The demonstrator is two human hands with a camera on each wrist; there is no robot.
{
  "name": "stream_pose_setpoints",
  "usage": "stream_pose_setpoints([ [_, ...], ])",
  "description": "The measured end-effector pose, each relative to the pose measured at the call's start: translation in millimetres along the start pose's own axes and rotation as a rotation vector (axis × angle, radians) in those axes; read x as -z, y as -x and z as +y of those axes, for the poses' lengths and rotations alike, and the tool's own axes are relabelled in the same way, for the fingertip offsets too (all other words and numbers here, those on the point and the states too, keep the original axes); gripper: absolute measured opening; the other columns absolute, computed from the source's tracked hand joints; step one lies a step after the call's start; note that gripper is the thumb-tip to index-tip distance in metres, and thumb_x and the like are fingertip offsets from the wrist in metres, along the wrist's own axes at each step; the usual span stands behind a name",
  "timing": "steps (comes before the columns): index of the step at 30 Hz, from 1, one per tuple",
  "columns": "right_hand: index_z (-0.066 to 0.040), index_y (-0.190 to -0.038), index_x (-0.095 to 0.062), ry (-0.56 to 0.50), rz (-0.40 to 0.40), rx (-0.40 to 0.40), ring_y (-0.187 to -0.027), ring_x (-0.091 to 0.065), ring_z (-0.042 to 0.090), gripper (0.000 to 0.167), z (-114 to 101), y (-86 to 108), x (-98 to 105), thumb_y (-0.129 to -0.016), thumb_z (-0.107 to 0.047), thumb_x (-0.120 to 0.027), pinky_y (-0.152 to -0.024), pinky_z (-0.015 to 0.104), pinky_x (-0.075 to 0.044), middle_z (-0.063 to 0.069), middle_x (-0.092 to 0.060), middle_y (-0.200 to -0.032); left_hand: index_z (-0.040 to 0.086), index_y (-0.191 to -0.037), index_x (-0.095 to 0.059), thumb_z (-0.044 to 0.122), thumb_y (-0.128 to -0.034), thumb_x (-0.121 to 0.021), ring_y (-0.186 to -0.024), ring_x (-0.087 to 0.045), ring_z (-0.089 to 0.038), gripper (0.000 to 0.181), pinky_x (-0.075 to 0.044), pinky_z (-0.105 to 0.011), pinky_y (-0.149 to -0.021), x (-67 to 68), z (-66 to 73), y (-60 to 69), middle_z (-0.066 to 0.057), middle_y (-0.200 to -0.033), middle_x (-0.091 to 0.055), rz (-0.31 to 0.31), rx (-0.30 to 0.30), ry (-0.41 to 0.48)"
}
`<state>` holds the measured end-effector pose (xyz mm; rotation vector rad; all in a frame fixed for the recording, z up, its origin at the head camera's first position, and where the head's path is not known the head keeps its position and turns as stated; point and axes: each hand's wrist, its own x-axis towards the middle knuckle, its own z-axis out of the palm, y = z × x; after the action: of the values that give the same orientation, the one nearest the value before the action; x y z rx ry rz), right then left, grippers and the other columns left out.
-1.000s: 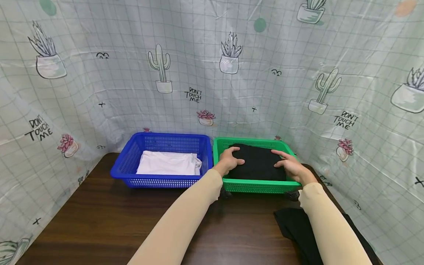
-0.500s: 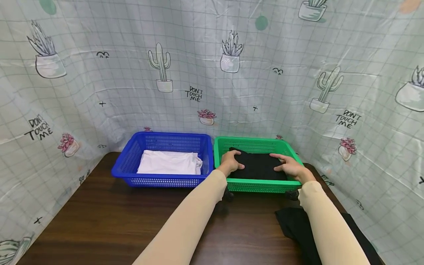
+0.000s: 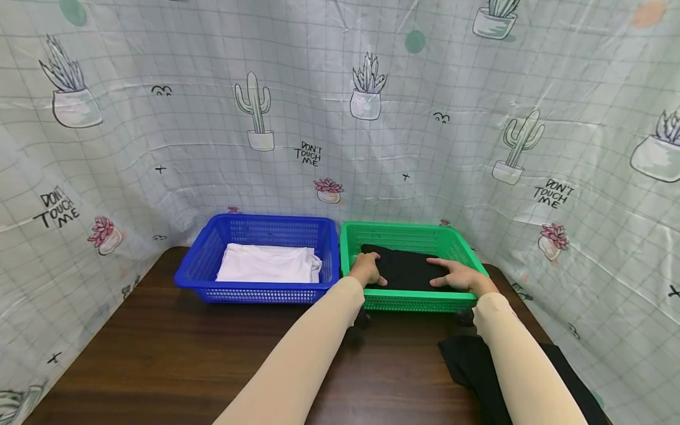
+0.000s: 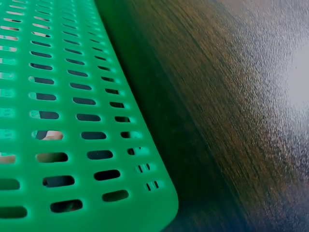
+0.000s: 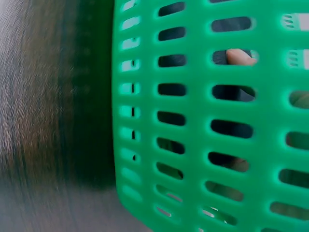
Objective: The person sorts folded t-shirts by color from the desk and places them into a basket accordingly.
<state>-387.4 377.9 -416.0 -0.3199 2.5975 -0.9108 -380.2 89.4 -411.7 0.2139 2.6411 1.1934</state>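
We see a bright green basket (image 3: pixel 419 302) patterned with rows of slots, and plain black cloth (image 3: pixel 404 270) inside it. Next to that we have a deep blue basket (image 3: pixel 265 294), its sides dotted with small holes, around plain white cloth (image 3: pixel 268 264). Our worktop (image 3: pixel 159 354) is dark brown with streaky wood grain, under a second black cloth (image 3: pixel 467 363). We find both sleeves (image 3: pixel 297 354) plain cream. The pale grey-green backdrop (image 3: pixel 204 141) carries a thin grid, outlined cacti (image 3: pixel 258 115), pink succulents (image 3: pixel 328 185), green and peach dots (image 3: pixel 415 41), and black lettering (image 3: pixel 555 193) reading "DON'T TOUCH ME".
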Motion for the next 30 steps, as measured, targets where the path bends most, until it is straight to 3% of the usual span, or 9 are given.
stream_pose_setpoints([
  [7,-0.002,-0.168,-0.022,0.184,-0.049,-0.013,-0.153,-0.016,0.062,0.088,-6,-3.3,-3,-0.103,-0.036,-0.071,-0.118,0.073,-0.029,0.039,-0.017,-0.168,0.012,-0.16,-0.049,0.012,-0.092,-0.085,-0.155,-0.035,-0.038,0.077,-0.047,-0.048,-0.115,-0.8,-1.7,-3.3,-0.023,-0.167,-0.035,-0.021,0.028,-0.034],
  [14,0.0,-0.168,-0.022,0.261,-0.053,-0.021,-0.151,-0.016,0.065,0.093,-7,-4.0,-7,-0.103,-0.044,-0.071,-0.115,0.075,-0.031,0.044,-0.014,-0.166,0.014,-0.163,-0.045,0.016,-0.096,-0.081,-0.157,-0.03,-0.038,0.076,-0.043,-0.05,-0.118,-2.0,-2.2,-2.7,-0.021,-0.17,-0.032,-0.04,0.02,-0.072],
  [23,0.0,-0.166,-0.029,0.409,-0.008,-0.054,-0.148,-0.024,0.065,0.09,-10,-8.8,-11,-0.101,-0.044,-0.073,-0.112,0.073,-0.036,0.048,-0.023,-0.158,0.011,-0.164,-0.042,0.025,-0.1019,-0.075,-0.159,-0.028,-0.034,0.071,-0.037,-0.046,-0.123,2.0,3.3,4.8,-0.015,-0.169,-0.038,-0.064,-0.018,-0.255],
  [30,-0.002,-0.166,-0.031,0.458,0.002,-0.079,-0.147,-0.027,0.063,0.089,-13,-13.0,-12,-0.1,-0.046,-0.073,-0.113,0.071,-0.037,0.046,-0.026,-0.158,0.01,-0.164,-0.042,0.025,-0.1024,-0.074,-0.159,-0.027,-0.034,0.071,-0.038,-0.047,-0.122,4.1,2.4,7.6,-0.016,-0.17,-0.036,-0.076,-0.01,-0.226],
])
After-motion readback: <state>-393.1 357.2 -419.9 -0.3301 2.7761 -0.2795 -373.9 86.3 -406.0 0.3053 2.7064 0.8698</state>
